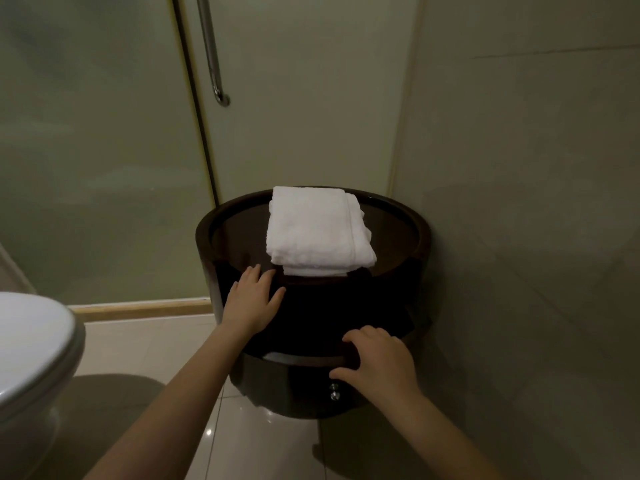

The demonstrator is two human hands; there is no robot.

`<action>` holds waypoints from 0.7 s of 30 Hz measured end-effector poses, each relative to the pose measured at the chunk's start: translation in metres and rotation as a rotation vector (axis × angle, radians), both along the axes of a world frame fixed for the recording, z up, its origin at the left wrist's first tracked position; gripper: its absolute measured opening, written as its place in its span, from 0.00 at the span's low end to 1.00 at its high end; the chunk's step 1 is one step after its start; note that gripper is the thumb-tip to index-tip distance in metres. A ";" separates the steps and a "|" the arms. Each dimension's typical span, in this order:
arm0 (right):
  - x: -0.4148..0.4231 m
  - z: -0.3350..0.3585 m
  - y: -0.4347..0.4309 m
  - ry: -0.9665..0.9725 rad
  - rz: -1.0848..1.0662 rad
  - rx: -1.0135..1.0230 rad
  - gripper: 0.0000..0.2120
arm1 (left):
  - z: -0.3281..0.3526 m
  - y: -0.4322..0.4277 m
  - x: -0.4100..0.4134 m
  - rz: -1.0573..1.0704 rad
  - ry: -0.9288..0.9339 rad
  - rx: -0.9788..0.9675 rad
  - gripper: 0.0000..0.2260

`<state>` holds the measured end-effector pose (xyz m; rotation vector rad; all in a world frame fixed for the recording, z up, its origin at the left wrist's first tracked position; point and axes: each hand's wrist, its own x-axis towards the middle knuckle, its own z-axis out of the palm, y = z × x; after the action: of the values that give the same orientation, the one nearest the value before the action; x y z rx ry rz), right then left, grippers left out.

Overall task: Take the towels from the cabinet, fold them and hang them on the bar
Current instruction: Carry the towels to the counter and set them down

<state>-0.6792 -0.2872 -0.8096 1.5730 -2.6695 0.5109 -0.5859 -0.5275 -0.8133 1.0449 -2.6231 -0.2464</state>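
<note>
Dim bathroom corner: folded white towels [320, 233] lie atop a round dark wooden cabinet [207, 237], long axis pointing away from the viewer — left hand [251, 303] flat, fingers spread, on its front, right hand [379, 362] curled over the rim of its open drawer [294, 375], interior lost in shadow.

White toilet [31, 344] at lower left. Frosted glass partition [97, 150] behind, on pale raised sill [145, 308]. Glossy tiled floor [166, 344]. Tiled wall [519, 168] at right.

We cannot make out the interior of the cabinet [284, 389]: too dark. Toilet [31, 334] cut by the left edge; bar [209, 46] runs off the top edge.
</note>
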 end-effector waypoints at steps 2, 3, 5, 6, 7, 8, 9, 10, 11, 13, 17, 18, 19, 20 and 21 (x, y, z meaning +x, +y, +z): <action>-0.005 -0.001 -0.007 0.010 -0.004 -0.011 0.29 | -0.001 0.001 0.000 0.003 0.005 -0.002 0.25; -0.007 -0.001 -0.011 0.017 -0.008 -0.023 0.30 | -0.001 0.001 0.000 0.005 0.007 -0.006 0.25; -0.013 -0.003 -0.019 0.035 -0.019 -0.044 0.32 | -0.002 0.002 0.000 0.008 0.005 -0.013 0.25; -0.016 -0.004 -0.024 0.048 -0.024 -0.050 0.32 | -0.002 0.002 -0.001 0.011 0.003 -0.015 0.25; -0.020 -0.005 -0.029 0.060 -0.029 -0.054 0.33 | -0.002 0.002 -0.001 0.014 0.002 -0.018 0.25; -0.023 -0.004 -0.034 0.072 -0.035 -0.057 0.34 | -0.002 0.002 -0.002 0.015 0.001 -0.020 0.25; -0.026 -0.004 -0.039 0.083 -0.041 -0.061 0.35 | -0.001 0.002 -0.002 0.015 0.001 -0.023 0.25; -0.029 -0.004 -0.045 0.093 -0.048 -0.067 0.35 | -0.001 0.002 -0.002 0.015 0.001 -0.026 0.25; -0.032 -0.003 -0.050 0.102 -0.056 -0.074 0.36 | -0.001 0.002 -0.002 0.015 0.003 -0.029 0.25; -0.037 -0.003 -0.060 0.120 -0.067 -0.089 0.38 | -0.001 0.002 -0.001 0.013 0.008 -0.029 0.25; -0.043 -0.004 -0.077 0.149 -0.075 -0.123 0.40 | -0.003 0.003 0.001 0.008 0.001 -0.047 0.25; -0.045 -0.005 -0.080 0.149 -0.078 -0.124 0.40 | -0.003 0.003 0.001 0.007 0.000 -0.054 0.25; -0.047 -0.006 -0.083 0.151 -0.081 -0.126 0.40 | -0.004 0.004 0.001 0.007 -0.002 -0.058 0.25; -0.049 -0.007 -0.086 0.156 -0.085 -0.128 0.39 | -0.004 0.004 0.001 0.008 -0.004 -0.063 0.25; -0.050 -0.007 -0.089 0.163 -0.088 -0.130 0.39 | -0.005 0.004 0.001 0.010 -0.006 -0.068 0.25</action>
<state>-0.7297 -0.3761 -0.8165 1.3920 -2.5173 0.5176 -0.5850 -0.5231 -0.8182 1.0373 -2.6113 -0.1515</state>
